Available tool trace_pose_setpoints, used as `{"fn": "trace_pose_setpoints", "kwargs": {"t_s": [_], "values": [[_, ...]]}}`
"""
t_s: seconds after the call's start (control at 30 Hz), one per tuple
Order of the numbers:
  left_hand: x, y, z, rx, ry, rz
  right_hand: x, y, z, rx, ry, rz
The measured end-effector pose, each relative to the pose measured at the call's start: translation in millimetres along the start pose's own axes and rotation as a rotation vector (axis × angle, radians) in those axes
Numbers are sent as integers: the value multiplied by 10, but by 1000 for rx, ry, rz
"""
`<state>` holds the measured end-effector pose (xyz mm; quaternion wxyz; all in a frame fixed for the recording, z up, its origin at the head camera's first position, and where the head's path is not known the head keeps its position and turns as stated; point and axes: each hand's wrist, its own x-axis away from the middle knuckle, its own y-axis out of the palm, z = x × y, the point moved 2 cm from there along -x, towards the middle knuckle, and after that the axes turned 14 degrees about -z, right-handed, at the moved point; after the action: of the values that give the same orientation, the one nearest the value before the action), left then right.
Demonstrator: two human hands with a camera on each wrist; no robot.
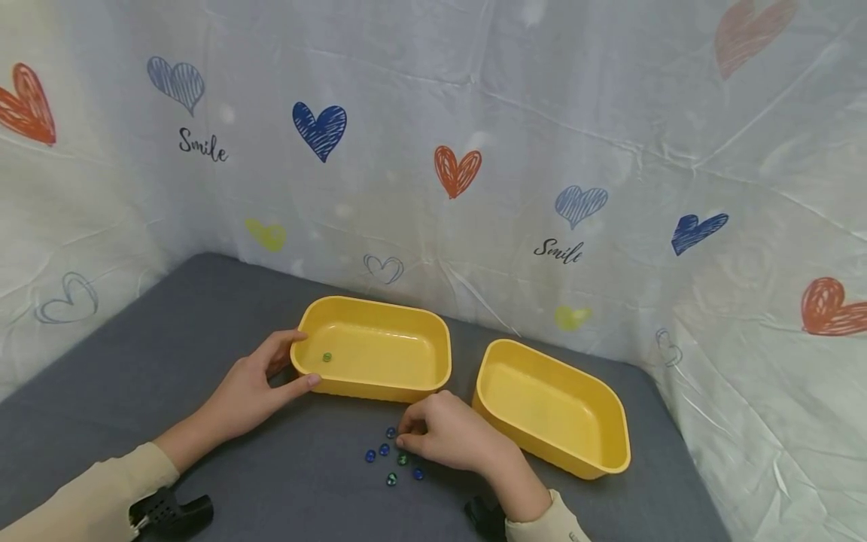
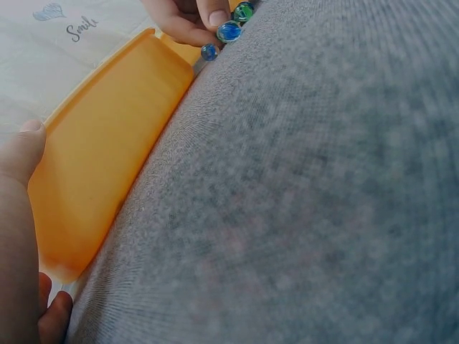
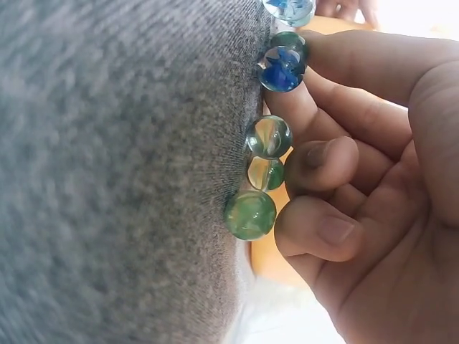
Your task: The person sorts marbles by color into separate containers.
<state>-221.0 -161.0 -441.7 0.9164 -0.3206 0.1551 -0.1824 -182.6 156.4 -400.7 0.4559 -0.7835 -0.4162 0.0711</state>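
My left hand [image 1: 254, 384] holds the left end of a yellow plastic bin [image 1: 379, 393], thumb at the front rim and fingers at the far side. Inside that bin lies one green marble [image 1: 327, 357]. Bent over a loose group of blue and green glass marbles on the grey cloth is my right hand [image 1: 450, 433]. Its thumb and forefinger come together right at a dark green marble [image 3: 292, 41] and a blue marble [image 3: 281, 69]; I cannot tell whether they pinch one. The other fingers curl beside a pale green marble [image 3: 251, 215].
A second yellow bin [image 1: 589, 468] stands to the right, behind my right forearm. A white curtain [image 1: 406, 75] printed with hearts hangs along the back edge of the grey cloth-covered surface [image 1: 298, 482]. A black strap device [image 1: 172, 516] sits at my left wrist.
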Motion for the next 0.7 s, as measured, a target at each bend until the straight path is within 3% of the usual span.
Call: {"fn": "trace_pose_setpoints", "kwargs": {"t_s": [0.23, 0.6, 0.7], "values": [[8, -13, 16, 0, -13, -1, 12, -30, -27, -1, -48, -1], [6, -17, 12, -11, -5, -4, 143, -185, -150, -218, -125, 24], [6, -12, 14, -13, -17, -3, 167, -221, -163, -283, -140, 69]]}}
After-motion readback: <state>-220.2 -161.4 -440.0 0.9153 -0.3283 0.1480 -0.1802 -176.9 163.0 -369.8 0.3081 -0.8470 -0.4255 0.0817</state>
